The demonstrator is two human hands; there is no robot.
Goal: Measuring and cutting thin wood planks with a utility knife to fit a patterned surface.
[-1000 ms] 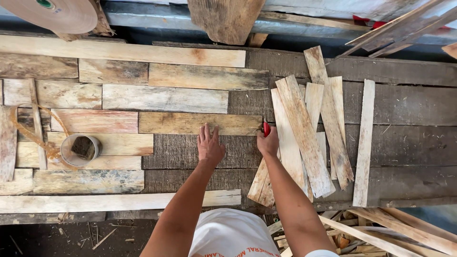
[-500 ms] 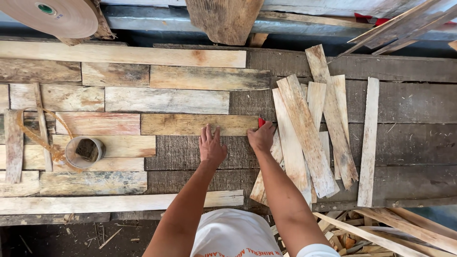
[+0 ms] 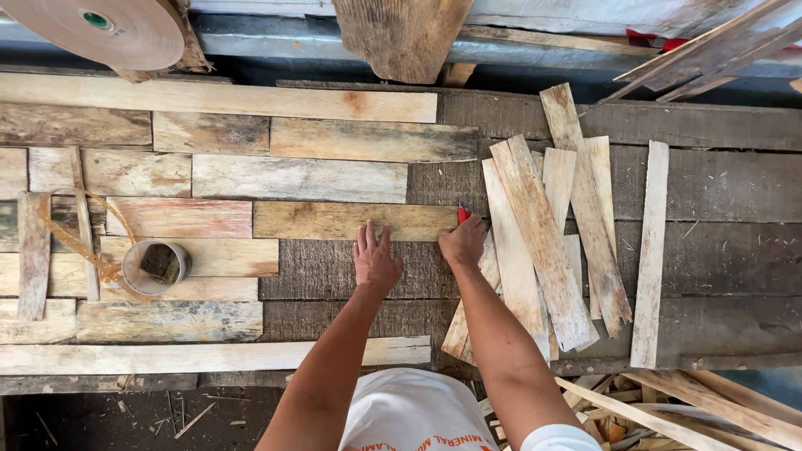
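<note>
My left hand (image 3: 376, 260) lies flat and open, fingertips on the wooden slat (image 3: 355, 221) at my twelve o'clock. My right hand (image 3: 462, 242) grips a small red tool (image 3: 462, 214) against that slat's right end. Loose strips (image 3: 547, 238) pile at three o'clock.

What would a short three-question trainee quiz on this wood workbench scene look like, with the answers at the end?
1. True or false: the left hand lies flat with its fingers on the lower edge of the short brown plank.
2. What does the right hand hold at that plank's right end: A) a red marking tool, B) a hammer, C) a saw?
3. Where does the loose pile of thin wood strips lie, left or right of the hands?

Key: 1 true; 2 A, though only its small red tip shows; 3 right.
</note>
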